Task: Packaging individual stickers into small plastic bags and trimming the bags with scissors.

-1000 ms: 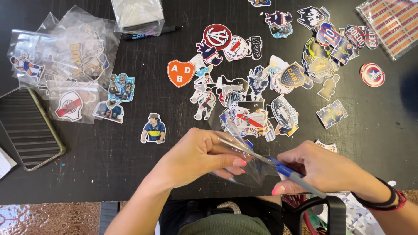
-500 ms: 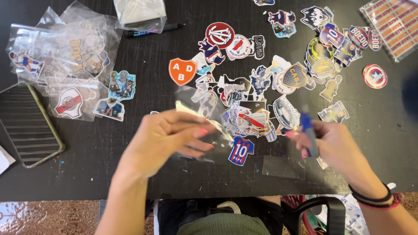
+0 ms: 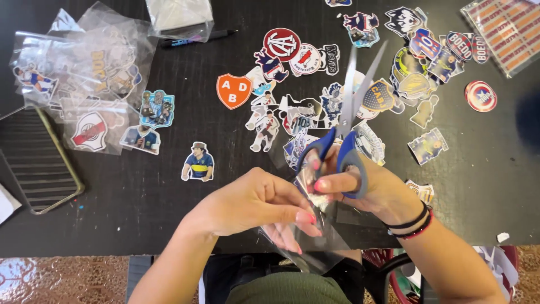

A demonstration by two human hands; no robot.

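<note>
From the head camera, everything is placed against the orange shield sticker (image 3: 234,90) that lies on the black table (image 3: 140,214).

The left hand (image 3: 253,204) sits below and slightly right of that shield, near the table's front edge. Its fingers are curled together, pinching a clear plastic sheet (image 3: 315,236) that hangs over the edge toward the person's lap. The right hand (image 3: 368,188) is further right of the shield and touches the left at the fingertips. It is clamped on blue-handled scissors (image 3: 344,143), thumb and fingers through the loops. The blades point up and away from the person and stand apart in a narrow V over the sticker pile (image 3: 337,101), which spreads to the right of the shield. A small white scrap shows between the two hands, too blurred to identify. Black bands circle the right wrist.

Just below and left of the shield lies a cut-out sticker of a figure in a blue and yellow shirt (image 3: 198,162). Far left of the shield are clear bags (image 3: 84,79) holding more stickers, and below them a dark phone case (image 3: 34,163). Above and left of the shield lies a pen (image 3: 197,38).
</note>
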